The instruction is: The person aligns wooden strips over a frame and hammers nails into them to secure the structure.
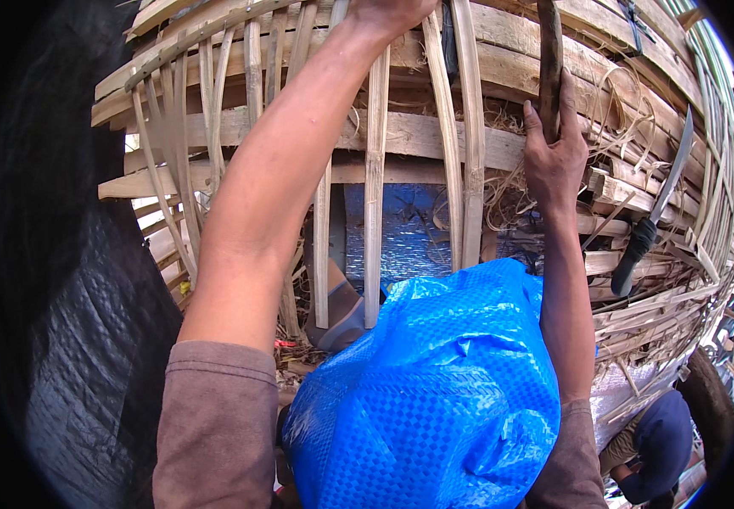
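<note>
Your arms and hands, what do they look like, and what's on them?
The left sleeve is short, dull brown cloth with stitching round its hem; the right sleeve matches. Below them the skin is bare. The right hand shows no glove; the left hand is partly cut off.

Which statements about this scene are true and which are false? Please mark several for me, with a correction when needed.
1. The right hand has its thumb and a finger on opposite sides of a dark stick. True.
2. The woven plastic sheet is red. False: it is blue.
3. The knife is to the right of the right hand. True.
4. The left hand shows whole. False: the picture's upper edge cuts it off.
5. Pale strips show between both hands. True.
</note>
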Demonstrator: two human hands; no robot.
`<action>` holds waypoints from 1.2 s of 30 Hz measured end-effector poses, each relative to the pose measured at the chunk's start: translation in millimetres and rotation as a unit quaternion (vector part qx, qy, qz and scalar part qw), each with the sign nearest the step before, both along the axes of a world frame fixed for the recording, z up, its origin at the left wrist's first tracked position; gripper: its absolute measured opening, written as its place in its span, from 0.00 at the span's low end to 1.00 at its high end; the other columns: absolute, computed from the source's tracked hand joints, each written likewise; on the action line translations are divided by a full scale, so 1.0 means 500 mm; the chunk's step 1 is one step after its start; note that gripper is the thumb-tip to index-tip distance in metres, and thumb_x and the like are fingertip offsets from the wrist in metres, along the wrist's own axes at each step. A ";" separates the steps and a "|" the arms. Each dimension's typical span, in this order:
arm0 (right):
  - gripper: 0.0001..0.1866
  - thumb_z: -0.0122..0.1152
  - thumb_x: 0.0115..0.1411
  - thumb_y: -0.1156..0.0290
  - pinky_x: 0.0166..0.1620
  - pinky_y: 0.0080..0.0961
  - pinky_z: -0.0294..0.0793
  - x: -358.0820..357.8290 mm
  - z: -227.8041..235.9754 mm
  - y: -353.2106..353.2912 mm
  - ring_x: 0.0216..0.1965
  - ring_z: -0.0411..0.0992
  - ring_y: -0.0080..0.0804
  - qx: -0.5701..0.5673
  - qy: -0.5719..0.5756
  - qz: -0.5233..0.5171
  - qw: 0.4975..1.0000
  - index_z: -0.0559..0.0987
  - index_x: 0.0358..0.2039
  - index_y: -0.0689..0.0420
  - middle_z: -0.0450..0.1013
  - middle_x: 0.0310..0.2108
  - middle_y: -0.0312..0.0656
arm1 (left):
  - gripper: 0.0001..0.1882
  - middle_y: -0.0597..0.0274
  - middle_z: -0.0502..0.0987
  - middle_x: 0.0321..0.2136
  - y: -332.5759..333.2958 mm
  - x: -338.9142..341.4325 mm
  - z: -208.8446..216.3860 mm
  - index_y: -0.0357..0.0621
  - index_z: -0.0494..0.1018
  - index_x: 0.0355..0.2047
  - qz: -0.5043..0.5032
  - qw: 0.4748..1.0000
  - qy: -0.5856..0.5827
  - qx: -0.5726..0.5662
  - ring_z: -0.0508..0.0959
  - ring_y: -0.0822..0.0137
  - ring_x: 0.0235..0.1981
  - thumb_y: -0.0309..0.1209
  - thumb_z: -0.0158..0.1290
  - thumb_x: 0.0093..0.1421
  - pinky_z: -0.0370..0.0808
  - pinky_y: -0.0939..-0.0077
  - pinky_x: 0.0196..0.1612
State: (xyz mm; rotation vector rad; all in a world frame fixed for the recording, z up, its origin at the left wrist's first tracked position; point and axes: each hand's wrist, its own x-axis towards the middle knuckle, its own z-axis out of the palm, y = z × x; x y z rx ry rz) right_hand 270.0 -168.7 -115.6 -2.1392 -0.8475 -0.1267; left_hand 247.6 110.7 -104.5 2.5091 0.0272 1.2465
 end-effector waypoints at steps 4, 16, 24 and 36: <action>0.33 0.59 0.64 0.69 0.38 0.31 0.78 0.006 -0.010 -0.001 0.31 0.79 0.28 0.014 -0.037 0.001 0.999 0.61 0.69 0.52 0.81 0.36 0.54 | 0.14 0.54 0.73 0.24 -0.002 0.006 0.004 0.37 0.75 0.23 -0.018 1.000 0.002 -0.016 0.76 0.51 0.33 0.35 0.65 0.53 0.73 0.57 0.38; 0.37 0.59 0.63 0.73 0.36 0.33 0.77 -0.047 0.027 0.014 0.31 0.79 0.37 0.013 -0.023 0.046 0.999 0.58 0.71 0.45 0.79 0.35 0.55 | 0.13 0.60 0.77 0.29 0.016 -0.025 0.015 0.45 0.80 0.28 0.007 0.997 0.058 0.053 0.78 0.57 0.36 0.42 0.58 0.60 0.74 0.60 0.42; 0.40 0.60 0.60 0.75 0.37 0.38 0.72 -0.041 0.001 0.032 0.28 0.75 0.41 -0.008 -0.082 0.090 0.993 0.57 0.71 0.45 0.77 0.28 0.48 | 0.13 0.61 0.76 0.30 0.008 -0.029 0.016 0.46 0.80 0.31 0.030 0.997 0.049 0.047 0.78 0.57 0.38 0.42 0.58 0.61 0.74 0.59 0.43; 0.36 0.60 0.62 0.71 0.40 0.41 0.76 -0.023 0.025 0.040 0.34 0.80 0.44 -0.001 0.015 0.012 1.000 0.59 0.69 0.56 0.80 0.35 0.55 | 0.15 0.61 0.78 0.32 0.000 -0.024 0.021 0.47 0.81 0.32 0.050 0.994 0.097 -0.015 0.78 0.59 0.41 0.45 0.58 0.60 0.73 0.59 0.48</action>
